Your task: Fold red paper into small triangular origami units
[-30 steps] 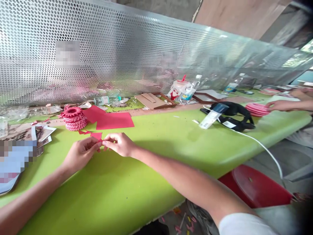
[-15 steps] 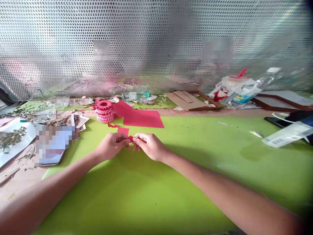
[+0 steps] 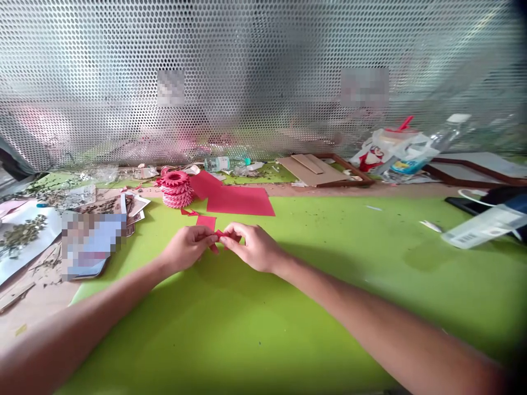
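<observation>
A small folded piece of red paper (image 3: 219, 234) is pinched between my two hands, just above the green mat. My left hand (image 3: 187, 247) grips its left end between thumb and fingers. On the other end, my right hand (image 3: 252, 247) is closed the same way; the fingers cover much of the paper. Right behind the hands lies a small red paper square (image 3: 206, 221), with a few folded red pieces (image 3: 188, 212) beyond it. A ring-shaped stack of folded red paper (image 3: 177, 189) stands farther back, beside larger red sheets (image 3: 242, 201).
The green mat (image 3: 230, 329) covers the table before a perforated metal screen (image 3: 255, 66). Dried plants, photos and a phone-like slab (image 3: 90, 252) lie left. Brown boards (image 3: 315, 170), a plastic bag (image 3: 373, 151), a clear bottle (image 3: 448, 131) and a translucent pouch (image 3: 477, 226) are at the right.
My fingers have shifted slightly on the small red paper, and the right fingertips are drawn in closer under it. Both hands stay in nearly the same place.
</observation>
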Demonstrator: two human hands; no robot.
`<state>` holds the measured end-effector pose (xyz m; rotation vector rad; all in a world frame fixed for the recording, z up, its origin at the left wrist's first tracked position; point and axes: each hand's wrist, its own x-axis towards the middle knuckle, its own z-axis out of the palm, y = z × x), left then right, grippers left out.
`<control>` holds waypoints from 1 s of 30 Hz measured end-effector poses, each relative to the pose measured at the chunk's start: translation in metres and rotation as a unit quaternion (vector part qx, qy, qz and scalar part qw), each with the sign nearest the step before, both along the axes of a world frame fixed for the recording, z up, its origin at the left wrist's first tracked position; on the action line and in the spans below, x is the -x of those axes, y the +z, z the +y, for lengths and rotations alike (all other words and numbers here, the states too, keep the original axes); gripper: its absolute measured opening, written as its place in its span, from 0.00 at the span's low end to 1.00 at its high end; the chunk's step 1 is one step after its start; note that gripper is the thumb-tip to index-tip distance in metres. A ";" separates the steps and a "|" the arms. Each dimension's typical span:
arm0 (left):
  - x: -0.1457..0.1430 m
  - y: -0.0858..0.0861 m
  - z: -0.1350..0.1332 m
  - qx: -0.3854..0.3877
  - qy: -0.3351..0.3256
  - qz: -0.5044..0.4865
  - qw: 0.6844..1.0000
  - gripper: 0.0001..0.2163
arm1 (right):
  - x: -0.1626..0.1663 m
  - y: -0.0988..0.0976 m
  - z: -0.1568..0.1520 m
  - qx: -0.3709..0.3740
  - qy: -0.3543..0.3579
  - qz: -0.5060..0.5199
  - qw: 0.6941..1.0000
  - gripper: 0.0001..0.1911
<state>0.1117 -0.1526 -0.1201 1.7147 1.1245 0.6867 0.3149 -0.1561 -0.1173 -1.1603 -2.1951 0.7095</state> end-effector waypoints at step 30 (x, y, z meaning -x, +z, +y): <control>-0.002 0.014 -0.007 -0.113 0.024 0.108 0.988 0.14 | 0.002 -0.004 0.002 0.017 0.008 0.088 0.996 0.10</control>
